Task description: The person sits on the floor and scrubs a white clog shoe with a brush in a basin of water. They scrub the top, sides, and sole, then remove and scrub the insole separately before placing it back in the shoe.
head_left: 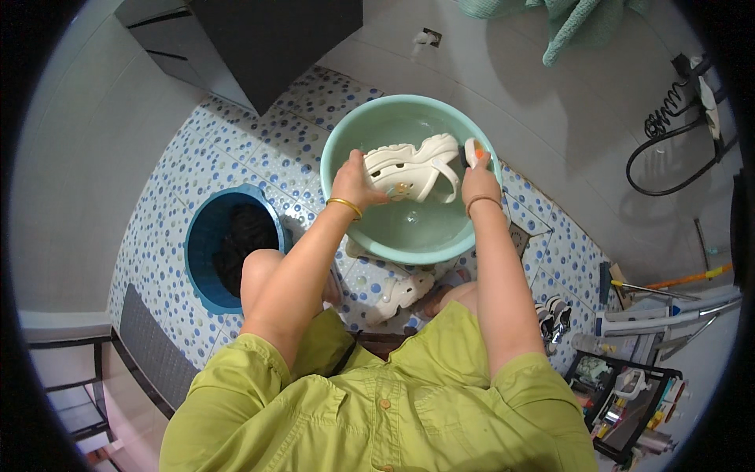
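Note:
A white clog with a heel strap and small charms is tipped on its side over a pale green basin of water. My left hand is closed around one end of it. In my right hand is a small white-and-orange brush, its dark bristle side turned toward the clog's strap end. Whether the bristles touch the clog I cannot tell. A second white clog lies on the floor between my feet and the basin.
To the left stands a blue bucket holding dark cloth. A dark cabinet is at the far left. Sneakers, long-handled tools and a black rack of bottles line the right. A black hose hangs on the wall.

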Demonstrator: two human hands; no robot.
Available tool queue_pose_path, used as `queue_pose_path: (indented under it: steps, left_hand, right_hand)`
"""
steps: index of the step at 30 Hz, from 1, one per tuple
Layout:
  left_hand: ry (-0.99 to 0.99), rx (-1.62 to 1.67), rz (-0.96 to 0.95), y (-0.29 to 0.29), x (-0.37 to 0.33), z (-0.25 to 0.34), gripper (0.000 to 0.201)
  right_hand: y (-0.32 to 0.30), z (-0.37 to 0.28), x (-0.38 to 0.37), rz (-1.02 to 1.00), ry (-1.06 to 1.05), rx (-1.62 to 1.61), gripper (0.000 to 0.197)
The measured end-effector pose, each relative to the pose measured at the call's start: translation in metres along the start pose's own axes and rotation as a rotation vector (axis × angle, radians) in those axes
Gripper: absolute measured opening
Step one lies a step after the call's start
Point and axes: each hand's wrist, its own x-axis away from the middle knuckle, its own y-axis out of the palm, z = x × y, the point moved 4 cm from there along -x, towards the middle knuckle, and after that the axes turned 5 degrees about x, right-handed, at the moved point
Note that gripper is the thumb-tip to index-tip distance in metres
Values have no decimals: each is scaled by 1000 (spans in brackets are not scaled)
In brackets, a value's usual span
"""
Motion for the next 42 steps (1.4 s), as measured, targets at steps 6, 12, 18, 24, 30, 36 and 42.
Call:
queue_pose_path:
  steps: [6, 12, 18, 24, 30, 36, 42]
  left_hand:
    - [-12, -74, 15, 1, 0, -9, 77]
    - [-43, -30, 90, 7, -6, -12, 77]
    - [-148, -79, 59, 2, -3, -7, 73]
    - [-147, -119, 58, 5, -2, -9, 74]
    - [-143, -163, 25, 11, 0, -5, 75]
    - [-133, -192, 1, 19, 2, -1, 75]
    - [-175, -188, -84, 17, 0, -3, 78]
  right_hand:
    - [35, -2, -3, -87, 20, 22, 59]
    - [69, 18, -25, -61, -31, -31, 58]
    - [-6, -45, 53, 208, -415, -321, 51]
    - [24, -83, 74, 145, -607, -189, 43]
    - [21, -73, 56, 91, -484, -119, 53]
    - [12, -46, 24, 69, -337, -4, 48]
    - [14, -3, -10, 135, -85, -97, 54]
